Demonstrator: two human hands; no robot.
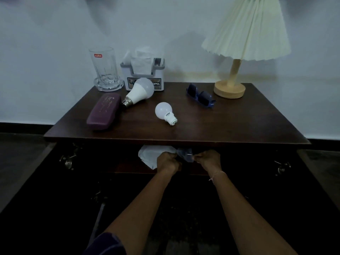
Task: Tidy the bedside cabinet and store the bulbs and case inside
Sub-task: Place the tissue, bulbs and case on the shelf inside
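Two white bulbs lie on the dark wooden cabinet top (220, 126): a large bulb (139, 92) at the back left and a small bulb (164, 112) near the middle. A purple glasses case (104, 114) lies shut at the left. Below the top's front edge, inside the open cabinet, my left hand (167, 161) and my right hand (208, 159) both grip a white plastic bag (149, 154), pinching its clear bunched neck between them.
A clear drinking glass (106, 70) and a white tissue holder (142, 74) stand at the back left. Blue sunglasses (200, 96) lie by a wooden lamp (230, 88) with a pleated shade at the back right. Both cabinet doors hang open, hinges (67, 161) showing.
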